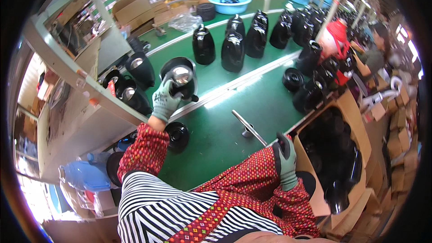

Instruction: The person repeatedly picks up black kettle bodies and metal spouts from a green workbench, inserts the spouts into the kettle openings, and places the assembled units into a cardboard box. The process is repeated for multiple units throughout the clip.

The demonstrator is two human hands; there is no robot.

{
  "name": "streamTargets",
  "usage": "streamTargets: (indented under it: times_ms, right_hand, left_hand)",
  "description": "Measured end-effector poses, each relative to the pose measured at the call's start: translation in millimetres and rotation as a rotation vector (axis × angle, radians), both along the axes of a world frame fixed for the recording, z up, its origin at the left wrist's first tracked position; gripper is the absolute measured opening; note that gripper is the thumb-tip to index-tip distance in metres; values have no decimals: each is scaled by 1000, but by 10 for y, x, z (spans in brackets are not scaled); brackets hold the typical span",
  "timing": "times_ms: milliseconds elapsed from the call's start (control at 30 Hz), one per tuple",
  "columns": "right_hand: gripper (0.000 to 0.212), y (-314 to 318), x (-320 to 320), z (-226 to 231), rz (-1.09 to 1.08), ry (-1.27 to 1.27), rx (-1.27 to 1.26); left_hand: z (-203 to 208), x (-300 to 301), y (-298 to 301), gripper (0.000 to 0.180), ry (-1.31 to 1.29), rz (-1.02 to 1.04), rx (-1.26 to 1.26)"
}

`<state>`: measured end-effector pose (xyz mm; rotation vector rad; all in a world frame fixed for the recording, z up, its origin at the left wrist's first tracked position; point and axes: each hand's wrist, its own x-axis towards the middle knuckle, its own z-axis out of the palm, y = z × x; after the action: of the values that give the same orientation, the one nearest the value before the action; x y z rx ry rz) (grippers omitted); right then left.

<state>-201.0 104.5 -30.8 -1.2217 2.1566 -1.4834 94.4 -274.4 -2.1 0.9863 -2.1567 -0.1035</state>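
My left hand (165, 101), in a grey-green glove, is closed on the near side of a black jug (192, 69). The jug is tilted, and a rounded silver part shows inside its open end. Close to my left wrist, a round black part (177, 137) lies on the green table (211, 153). My right hand (286, 159), gloved with dark fingers and palm, is at the table's near right edge. Its fingers look curled, and what they hold, if anything, is hidden. Just left of it is a silver metal bar (249, 127) with a small round piece under it.
Several upright black jugs (233, 53) stand beyond a pale rail (252, 75). More jugs (139, 69) crowd the left. A cardboard box (360, 128) of glossy black parts is at right. A blue basin (229, 2) sits at the back. A person (372, 56) works at far right.
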Motion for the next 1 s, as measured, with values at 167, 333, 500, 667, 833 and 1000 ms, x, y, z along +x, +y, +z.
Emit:
streamTargets:
  times_ms: [167, 333, 500, 667, 833, 1000]
  right_hand:
    - [81, -84, -2, 827, 170, -513, -44]
    - [72, 118, -76, 1184, 469, -915, -19]
    - [68, 785, 87, 1026, 330, -1131, -279]
    - [64, 1597, 57, 275, 299, -1351, -557]
    - [56, 1473, 13, 273, 473, -1518, -589]
    - [55, 1278, -369, 367, 407, -1334, -352]
  left_hand:
    - [1040, -640, 1246, 34, -163, -635, 125]
    - [1485, -1054, 1945, 35, -498, -1195, -48]
    - [1225, -1158, 2086, 46, -95, -1274, 234]
    - [421, -1491, 2033, 94, 164, -1094, 990]
    - [-26, -1739, 2334, 106, 269, -1354, 1171]
    - [-372, -1994, 2370, 100, 265, -1370, 953]
